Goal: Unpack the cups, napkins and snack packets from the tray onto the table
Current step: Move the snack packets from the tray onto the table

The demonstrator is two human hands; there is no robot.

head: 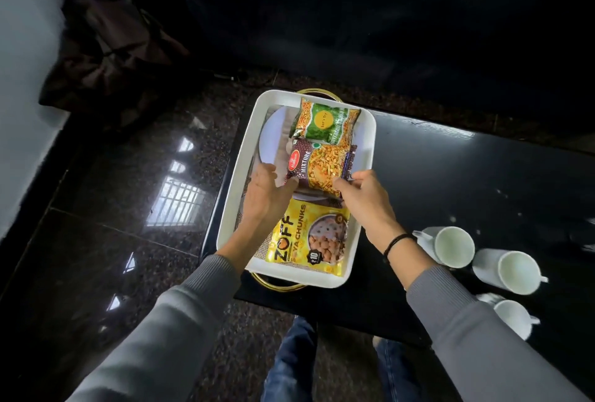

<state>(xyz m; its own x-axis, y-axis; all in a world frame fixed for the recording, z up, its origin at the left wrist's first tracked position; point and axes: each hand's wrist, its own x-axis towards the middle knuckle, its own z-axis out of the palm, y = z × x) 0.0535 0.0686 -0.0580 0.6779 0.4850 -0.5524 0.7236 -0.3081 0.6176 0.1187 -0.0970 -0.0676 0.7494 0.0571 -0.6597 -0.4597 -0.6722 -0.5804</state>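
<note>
Your three cups (483,265) already lie on their sides near the right edge of the black table (450,176), so that part looks done. Your left hand (267,191) and right hand (362,194) each pinch an end of the maroon mixture packet (320,165) at the middle of the white tray (367,150). Still aboard are the green packet (325,123) at the far end, the yellow soya packet (309,237) at the near end, and pale napkins (273,137) beneath, I judge.

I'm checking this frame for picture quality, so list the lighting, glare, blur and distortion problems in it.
Head view: dim overall, the far background nearly black; bright window reflections glare on the polished floor; the tray and packets are well lit and sharp; the cups at the right edge look soft and smeared; wide-angle bending curves the table edge and stretches the sleeves.
</note>
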